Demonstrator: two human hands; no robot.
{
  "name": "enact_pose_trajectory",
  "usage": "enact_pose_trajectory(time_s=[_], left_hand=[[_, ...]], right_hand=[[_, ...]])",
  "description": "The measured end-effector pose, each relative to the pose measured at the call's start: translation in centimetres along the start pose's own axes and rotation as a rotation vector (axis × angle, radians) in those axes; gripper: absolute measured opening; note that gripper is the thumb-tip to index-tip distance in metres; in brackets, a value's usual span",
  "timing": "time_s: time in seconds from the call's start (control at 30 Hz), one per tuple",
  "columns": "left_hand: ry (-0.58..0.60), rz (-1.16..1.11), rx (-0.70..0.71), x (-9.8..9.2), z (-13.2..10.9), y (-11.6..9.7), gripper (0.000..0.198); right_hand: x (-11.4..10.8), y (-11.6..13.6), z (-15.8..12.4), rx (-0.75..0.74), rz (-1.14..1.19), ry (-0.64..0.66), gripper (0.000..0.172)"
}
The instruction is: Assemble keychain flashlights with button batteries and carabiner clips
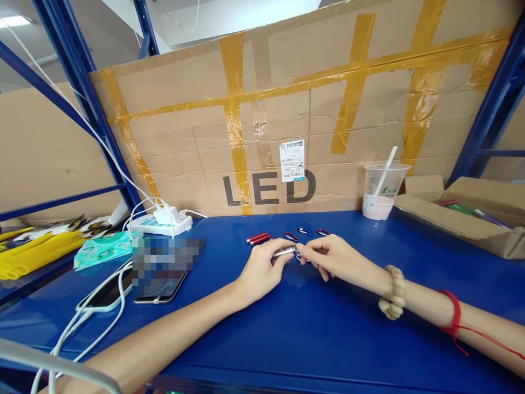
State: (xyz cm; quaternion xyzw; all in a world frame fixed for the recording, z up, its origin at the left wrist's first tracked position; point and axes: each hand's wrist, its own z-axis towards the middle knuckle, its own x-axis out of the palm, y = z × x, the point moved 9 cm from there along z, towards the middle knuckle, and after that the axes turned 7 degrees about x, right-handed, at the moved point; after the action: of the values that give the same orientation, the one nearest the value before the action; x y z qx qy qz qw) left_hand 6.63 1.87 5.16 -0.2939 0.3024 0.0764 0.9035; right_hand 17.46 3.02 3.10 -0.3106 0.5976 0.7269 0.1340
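Observation:
My left hand (262, 271) is closed round a small silver cylinder (284, 251), held level a little above the blue shelf. At the cylinder's right end, my right hand (334, 255) pinches a small metal clasp (298, 255); its exact shape is partly covered by the fingertips. Behind my left hand lie slim red cylinders (259, 238) with silver ends, side by side. Just beyond the hands are a red carabiner (291, 237), a blue carabiner (304, 231) and another red carabiner (322, 232).
A plastic cup (383, 191) with a straw stands at the back right, beside an open cardboard box (471, 213). Phones (162, 293), white cables (121, 290), a power strip (158, 223) and a green packet (102, 249) lie left. A large cardboard sheet (184, 148) closes the back.

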Motion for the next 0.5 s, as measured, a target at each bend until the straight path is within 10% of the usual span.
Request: enact_pose_trajectory(time_s=[0.13, 0.5], left_hand=[[0.012, -0.063, -0.118, 0.0, 0.0, 1.0, 0.019], [0.148, -0.071, -0.067, 1.4, -0.2, 0.3, 0.015]], right_hand=[[-2.7, 1.5, -0.6, -0.174, -0.163, -0.291, 0.033], [-3.0, 4.6, -2.7, -0.53, -0.474, -0.409, 0.02]])
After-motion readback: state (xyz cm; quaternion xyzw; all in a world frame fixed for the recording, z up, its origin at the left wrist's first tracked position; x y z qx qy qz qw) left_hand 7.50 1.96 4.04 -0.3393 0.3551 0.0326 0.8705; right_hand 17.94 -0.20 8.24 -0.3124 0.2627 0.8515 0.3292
